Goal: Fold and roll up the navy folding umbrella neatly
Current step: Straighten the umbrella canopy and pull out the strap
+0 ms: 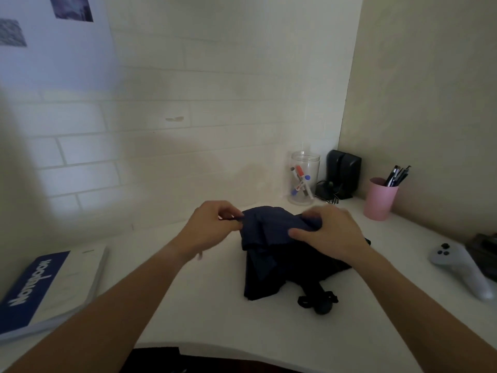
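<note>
While the navy umbrella (271, 254) is lying on the white desk (204, 313), the left hand (212, 227) is pinching the edge of its cloth. The right hand (328, 232) is gripping a bunch of cloth on the other side. Its handle (318, 302) is pointing toward the person.

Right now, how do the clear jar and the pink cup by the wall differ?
The clear jar is see-through and holds markers that lie slanted inside it; the pink cup is opaque, and its dark pens stick up past the rim. The clear jar stands further back, left of the pink cup. Both stand upright on the white desk.
</note>
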